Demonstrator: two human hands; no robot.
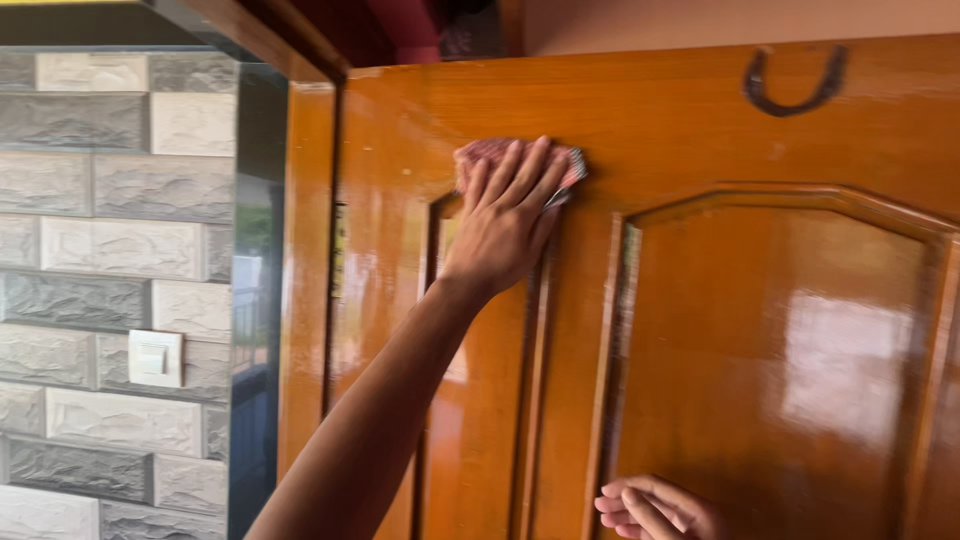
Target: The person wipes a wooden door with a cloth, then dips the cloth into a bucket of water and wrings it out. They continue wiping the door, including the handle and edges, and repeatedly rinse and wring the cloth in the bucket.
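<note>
My left hand (505,215) reaches up and presses a pinkish-red cloth (487,152) flat against the upper part of a glossy orange-brown wooden door (700,140), just above the top of its narrow left panel. The fingers are spread over the cloth and cover most of it. My right hand (655,510) shows at the bottom edge with its fingers curled. It rests against the door by the lower part of the wide arched panel (780,350) and holds nothing that I can see.
A dark horseshoe (793,85) hangs at the top right of the door. The door frame (305,280) stands to the left. Beyond it is a grey and white stone-block wall (100,200) with a white light switch (155,358).
</note>
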